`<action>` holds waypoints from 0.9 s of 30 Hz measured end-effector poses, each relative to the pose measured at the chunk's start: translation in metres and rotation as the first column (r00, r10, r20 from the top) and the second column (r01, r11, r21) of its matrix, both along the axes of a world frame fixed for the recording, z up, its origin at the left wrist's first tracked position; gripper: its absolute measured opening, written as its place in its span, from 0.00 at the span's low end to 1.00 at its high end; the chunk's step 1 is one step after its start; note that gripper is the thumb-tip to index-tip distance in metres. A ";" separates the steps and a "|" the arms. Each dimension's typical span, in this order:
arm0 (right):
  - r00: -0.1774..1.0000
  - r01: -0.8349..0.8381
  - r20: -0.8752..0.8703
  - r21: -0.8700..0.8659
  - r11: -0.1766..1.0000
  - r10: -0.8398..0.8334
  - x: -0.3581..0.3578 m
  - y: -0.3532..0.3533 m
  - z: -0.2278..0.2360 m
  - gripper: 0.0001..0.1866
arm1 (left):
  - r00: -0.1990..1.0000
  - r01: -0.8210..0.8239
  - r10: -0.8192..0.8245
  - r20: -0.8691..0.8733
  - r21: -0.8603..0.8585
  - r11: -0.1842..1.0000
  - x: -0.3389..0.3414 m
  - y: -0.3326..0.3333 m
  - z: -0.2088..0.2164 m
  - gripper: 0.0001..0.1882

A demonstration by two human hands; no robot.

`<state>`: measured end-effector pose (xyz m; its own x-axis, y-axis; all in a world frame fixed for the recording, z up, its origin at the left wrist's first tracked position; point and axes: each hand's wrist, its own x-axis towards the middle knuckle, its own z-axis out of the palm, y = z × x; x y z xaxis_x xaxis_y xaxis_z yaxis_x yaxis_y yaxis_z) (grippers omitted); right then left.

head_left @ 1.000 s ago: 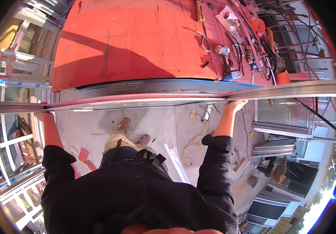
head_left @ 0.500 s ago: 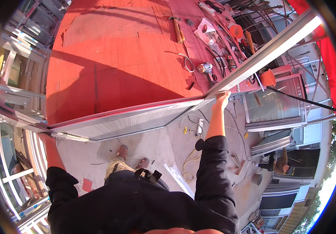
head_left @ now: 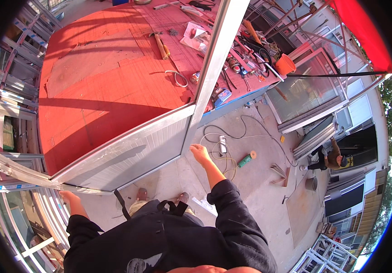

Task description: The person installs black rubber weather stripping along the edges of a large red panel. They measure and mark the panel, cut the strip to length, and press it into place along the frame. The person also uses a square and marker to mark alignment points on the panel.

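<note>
A large metal door frame (head_left: 195, 119) with a ribbed grey lower panel (head_left: 134, 157) stands upright before me, its tall stile reaching past the top of the view. At its right edge, low on the stile, my right hand (head_left: 200, 154) is closed with the fingers curled against the metal. My left hand (head_left: 71, 199) is at the lower left corner of the same frame, with its fingers partly hidden at the edge.
Beyond the panel is a red-topped worktable (head_left: 109, 100) with a hammer (head_left: 161, 45), tools and an orange bucket (head_left: 285, 64). Cables (head_left: 246, 132) and a green roll (head_left: 247, 159) lie on the concrete. Metal frames (head_left: 16, 157) crowd the left; another person (head_left: 332, 157) bends at the right.
The door frame's right stile has swung left and stands steeper in view. My right hand has moved left and down with it; my left hand is lower. The green roll has come into sight.
</note>
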<state>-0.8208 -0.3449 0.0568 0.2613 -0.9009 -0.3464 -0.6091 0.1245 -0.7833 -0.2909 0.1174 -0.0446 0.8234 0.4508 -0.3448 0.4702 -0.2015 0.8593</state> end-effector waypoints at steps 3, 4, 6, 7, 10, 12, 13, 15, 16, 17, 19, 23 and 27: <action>0.954 -0.185 -0.224 0.086 0.979 0.200 -0.079 0.071 -0.045 0.26 | 0.952 0.063 -0.106 -0.287 -0.155 0.986 -0.073 -0.014 -0.044 0.37; 0.956 -0.145 -0.232 0.147 0.978 0.177 -0.109 0.095 -0.056 0.26 | 0.922 0.071 -0.130 -0.365 -0.170 0.983 -0.097 -0.025 -0.056 0.34; 0.960 -0.029 -0.264 0.229 0.973 0.091 -0.166 0.142 -0.073 0.26 | 0.860 0.174 -0.244 -0.447 -0.193 0.966 -0.148 -0.049 -0.069 0.24; 0.957 0.006 -0.276 0.314 0.949 0.086 -0.193 0.162 -0.078 0.26 | 0.819 0.258 -0.313 -0.481 -0.178 0.950 -0.173 -0.059 -0.069 0.17; 0.906 0.048 -0.409 0.343 0.938 0.104 -0.265 0.212 -0.086 0.24 | 0.653 0.538 -0.589 -0.477 -0.255 0.803 -0.234 -0.103 -0.053 0.11; 0.937 0.255 -0.338 0.475 0.842 -0.093 -0.309 0.234 -0.084 0.23 | 0.643 0.589 -0.691 -0.330 -0.364 0.721 -0.271 -0.140 -0.035 0.08; 0.945 0.247 -0.308 0.455 0.855 -0.110 -0.329 0.239 -0.083 0.21 | 0.611 0.617 -0.725 -0.317 -0.383 0.687 -0.284 -0.161 -0.023 0.07; 0.937 0.241 -0.337 0.451 0.859 -0.086 -0.362 0.236 -0.088 0.18 | 0.561 0.699 -0.772 -0.300 -0.328 0.635 -0.316 -0.205 0.000 0.07; 0.907 0.155 -0.422 0.358 0.921 0.012 -0.372 0.229 -0.095 0.18 | 0.550 0.742 -0.789 -0.275 -0.274 0.612 -0.334 -0.228 0.012 0.07; 0.874 -0.057 -0.428 0.384 0.921 0.232 -0.384 0.214 -0.100 0.17 | 0.510 0.771 -0.812 -0.283 -0.270 0.577 -0.349 -0.251 0.025 0.07; 0.925 0.001 -0.344 0.428 0.904 0.162 -0.404 0.193 -0.105 0.17 | 0.423 0.836 -0.867 -0.263 -0.256 0.485 -0.384 -0.288 0.049 0.08; 0.885 0.447 -0.123 0.493 0.746 -0.449 -0.407 0.134 -0.103 0.16 | 0.223 0.940 -0.962 -0.156 -0.229 0.254 -0.446 -0.363 0.085 0.10; 0.935 0.351 -0.101 0.410 0.842 -0.340 -0.397 0.061 -0.093 0.19 | 0.048 0.980 -0.998 0.039 -0.196 0.039 -0.490 -0.442 0.096 0.16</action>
